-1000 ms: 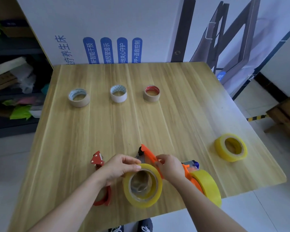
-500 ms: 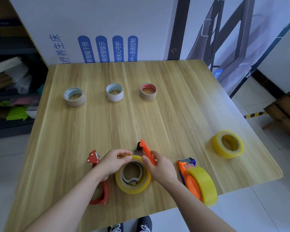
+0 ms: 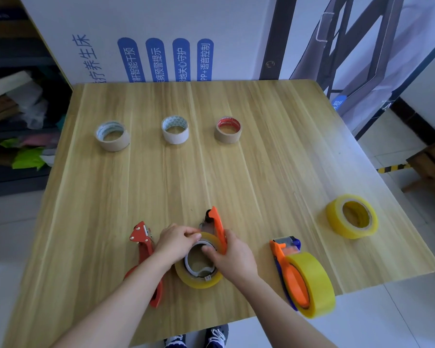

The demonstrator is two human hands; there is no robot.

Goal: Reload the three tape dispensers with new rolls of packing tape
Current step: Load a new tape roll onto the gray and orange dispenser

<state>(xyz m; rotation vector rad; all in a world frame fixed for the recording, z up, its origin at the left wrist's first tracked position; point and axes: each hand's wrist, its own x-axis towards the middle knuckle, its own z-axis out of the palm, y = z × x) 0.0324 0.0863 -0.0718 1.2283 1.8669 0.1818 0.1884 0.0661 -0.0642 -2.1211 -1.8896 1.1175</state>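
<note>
A yellow tape roll [image 3: 199, 280] lies flat on the middle orange dispenser [image 3: 217, 223] near the table's front edge, its hole around the dispenser's grey hub. My left hand [image 3: 175, 243] grips the roll's top left rim. My right hand [image 3: 232, 257] holds the roll's right side and the dispenser's orange arm, fingers reaching into the hole. To the left, a red dispenser [image 3: 146, 257] lies without a roll. On the right, an orange dispenser [image 3: 290, 272] carries a yellow roll [image 3: 312, 282]. Another yellow roll [image 3: 352, 216] lies loose at far right.
Three used cardboard cores stand in a row at mid-table: left [image 3: 113, 135], middle [image 3: 175, 129], right [image 3: 228, 129]. The wooden table [image 3: 236, 177] meets a printed wall panel at the back. Shelves with clutter are at left. My shoes show below the front edge.
The yellow roll went from held upright above the table to lying flat over the middle dispenser's hub. Both hands came down with it and my right fingers moved into the hole.
</note>
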